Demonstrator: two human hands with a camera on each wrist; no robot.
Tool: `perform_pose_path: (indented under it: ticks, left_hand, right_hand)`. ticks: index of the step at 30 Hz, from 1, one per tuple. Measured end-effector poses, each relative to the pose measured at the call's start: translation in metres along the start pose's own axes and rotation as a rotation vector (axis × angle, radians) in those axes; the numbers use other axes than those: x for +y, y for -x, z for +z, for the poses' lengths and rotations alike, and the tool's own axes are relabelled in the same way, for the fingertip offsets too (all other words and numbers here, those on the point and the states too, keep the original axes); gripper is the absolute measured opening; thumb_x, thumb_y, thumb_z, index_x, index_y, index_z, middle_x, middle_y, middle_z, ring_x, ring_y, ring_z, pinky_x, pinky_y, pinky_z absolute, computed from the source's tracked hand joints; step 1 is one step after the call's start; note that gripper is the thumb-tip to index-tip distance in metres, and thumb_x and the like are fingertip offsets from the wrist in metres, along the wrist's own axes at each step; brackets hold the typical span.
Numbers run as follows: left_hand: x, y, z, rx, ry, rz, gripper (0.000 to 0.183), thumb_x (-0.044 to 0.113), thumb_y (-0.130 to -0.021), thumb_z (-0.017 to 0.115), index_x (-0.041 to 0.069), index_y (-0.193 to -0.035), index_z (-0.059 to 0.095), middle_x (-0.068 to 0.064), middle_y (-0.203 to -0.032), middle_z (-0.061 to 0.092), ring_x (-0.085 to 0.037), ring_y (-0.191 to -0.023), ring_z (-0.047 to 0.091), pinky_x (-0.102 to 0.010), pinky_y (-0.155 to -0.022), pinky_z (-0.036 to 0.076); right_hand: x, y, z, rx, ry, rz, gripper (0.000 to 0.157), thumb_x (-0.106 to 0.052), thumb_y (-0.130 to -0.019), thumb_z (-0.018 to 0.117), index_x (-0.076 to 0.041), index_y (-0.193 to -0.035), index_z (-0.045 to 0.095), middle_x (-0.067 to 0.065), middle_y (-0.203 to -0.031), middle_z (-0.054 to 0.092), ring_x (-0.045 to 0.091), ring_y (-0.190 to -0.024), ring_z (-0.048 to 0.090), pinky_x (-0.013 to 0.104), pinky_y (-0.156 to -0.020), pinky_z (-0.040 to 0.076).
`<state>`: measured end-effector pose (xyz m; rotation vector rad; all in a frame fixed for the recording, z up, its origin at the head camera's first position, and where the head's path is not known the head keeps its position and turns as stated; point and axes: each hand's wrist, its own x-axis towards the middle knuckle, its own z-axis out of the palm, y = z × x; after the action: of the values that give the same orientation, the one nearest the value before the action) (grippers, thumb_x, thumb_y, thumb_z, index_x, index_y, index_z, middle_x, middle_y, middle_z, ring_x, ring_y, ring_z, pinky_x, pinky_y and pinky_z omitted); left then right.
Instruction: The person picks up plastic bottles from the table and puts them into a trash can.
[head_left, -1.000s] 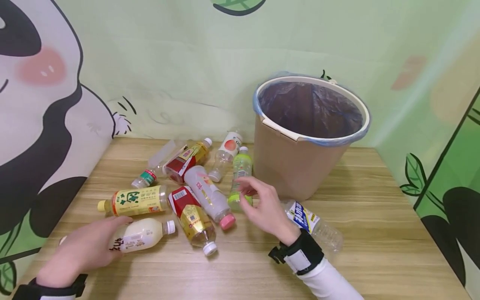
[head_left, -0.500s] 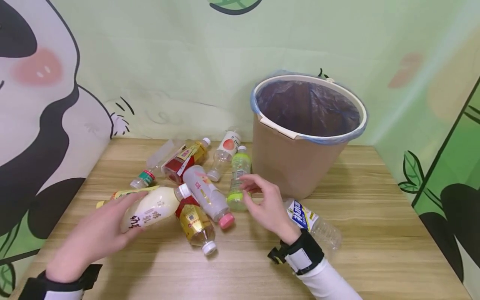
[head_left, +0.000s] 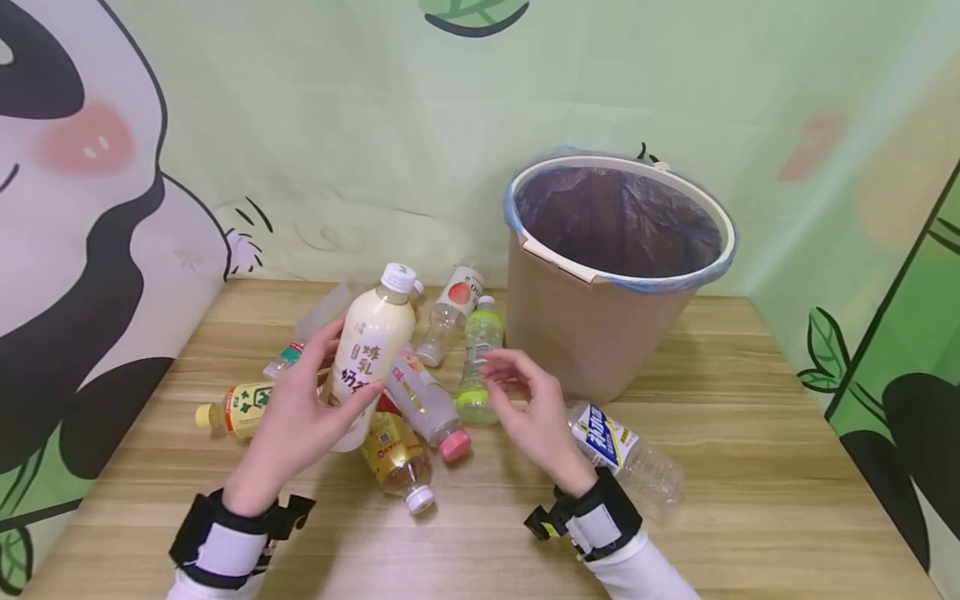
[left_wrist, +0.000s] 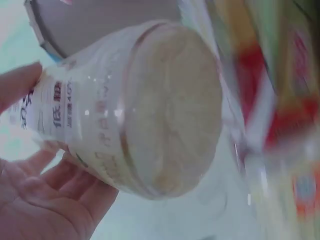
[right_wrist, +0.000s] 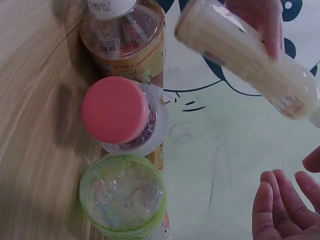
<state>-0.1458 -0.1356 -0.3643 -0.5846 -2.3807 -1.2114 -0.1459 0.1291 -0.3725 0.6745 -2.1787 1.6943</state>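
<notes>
My left hand [head_left: 288, 425] grips a cream-coloured milk tea bottle [head_left: 378, 329] with a white cap, raised over the pile and tilted with its cap up. In the left wrist view the base of this bottle [left_wrist: 170, 110] faces the camera, the thumb on one side and fingers on the other. My right hand [head_left: 536, 417] holds nothing, its fingers loosely bent beside a green-labelled bottle [head_left: 480, 358]. Left of that lie a pink-capped bottle [head_left: 431, 400] and a gold-labelled bottle [head_left: 393, 454], both partly hidden by the raised bottle.
A brown bin [head_left: 577, 333] with a plastic liner stands at the back right. Before it lies a blue-and-white-labelled bottle [head_left: 626, 450]. A peach-labelled bottle [head_left: 453, 304] and a yellow-labelled bottle [head_left: 243, 408] lie on the wooden table [head_left: 525, 550]; a printed cloth backs it.
The left hand has lifted the milk tea bottle off the table and moved it right and up, turning it from lying flat to nearly upright. The right hand stays almost still.
</notes>
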Motion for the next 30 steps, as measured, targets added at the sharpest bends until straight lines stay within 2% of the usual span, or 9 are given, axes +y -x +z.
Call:
perform_pose_path:
  ticks: [4,7,9,13,19,24,30]
  left_hand:
    - [0.020,-0.009,0.017,0.029,0.142,-0.064,0.070,0.012,-0.083,0.073,0.007,-0.141,0.035,-0.018,-0.121,0.058,-0.030,-0.105,0.057,-0.051,-0.086,0.048]
    - [0.032,-0.014,0.029,0.049,0.238,-0.119,0.065,0.008,-0.084,0.071,0.002,-0.138,0.035,-0.020,-0.120,0.059,-0.029,-0.103,0.058,-0.048,-0.082,0.049]
    - [0.032,-0.016,0.039,0.061,0.280,-0.149,0.063,0.009,-0.084,0.071,0.003,-0.137,0.037,-0.017,-0.117,0.062,-0.025,-0.100,0.060,-0.045,-0.080,0.050]
    - [0.022,-0.019,0.058,0.050,0.377,-0.179,0.062,0.014,-0.085,0.070,0.009,-0.137,0.037,-0.013,-0.117,0.063,-0.020,-0.102,0.060,-0.040,-0.082,0.051]
    - [0.020,-0.021,0.076,0.011,0.545,-0.252,0.059,0.015,-0.087,0.068,0.008,-0.137,0.035,-0.016,-0.120,0.060,-0.026,-0.105,0.059,-0.042,-0.087,0.051]
    - [0.026,-0.021,0.083,-0.004,0.572,-0.318,0.056,0.016,-0.089,0.066,0.006,-0.135,0.036,-0.015,-0.125,0.054,-0.028,-0.109,0.056,-0.042,-0.086,0.052]
    - [0.026,-0.018,0.092,0.002,0.591,-0.365,0.057,0.024,-0.091,0.063,0.011,-0.138,0.034,-0.012,-0.128,0.049,-0.028,-0.112,0.055,-0.043,-0.087,0.050]
  right_hand:
    - [-0.005,0.001,0.003,0.000,-0.032,0.027,0.036,0.016,-0.081,0.054,0.009,-0.116,0.055,0.023,-0.103,0.062,0.039,-0.092,0.060,0.047,-0.081,0.053]
    - [-0.004,0.003,0.005,-0.008,-0.049,0.032,0.039,0.015,-0.082,0.054,0.008,-0.120,0.053,0.022,-0.106,0.061,0.038,-0.095,0.059,0.047,-0.082,0.053]
    - [-0.003,0.003,0.006,-0.016,-0.064,0.031,0.041,0.015,-0.082,0.054,0.007,-0.123,0.052,0.023,-0.109,0.060,0.038,-0.097,0.059,0.048,-0.083,0.052]
    - [-0.001,0.004,0.009,-0.030,-0.077,0.024,0.046,0.012,-0.085,0.055,0.006,-0.130,0.047,0.023,-0.117,0.056,0.036,-0.102,0.058,0.047,-0.086,0.051]
    - [-0.001,0.004,0.011,-0.066,-0.078,0.010,0.051,0.006,-0.090,0.055,0.006,-0.138,0.039,0.025,-0.127,0.051,0.037,-0.110,0.054,0.047,-0.091,0.049]
    - [-0.002,0.004,0.011,-0.108,-0.042,0.018,0.057,0.001,-0.090,0.058,0.002,-0.142,0.035,0.023,-0.131,0.049,0.035,-0.111,0.053,0.048,-0.090,0.049]
    - [-0.001,0.005,0.012,-0.121,0.027,0.040,0.071,-0.004,-0.085,0.065,-0.006,-0.147,0.030,0.019,-0.128,0.051,0.029,-0.102,0.057,0.041,-0.078,0.052]
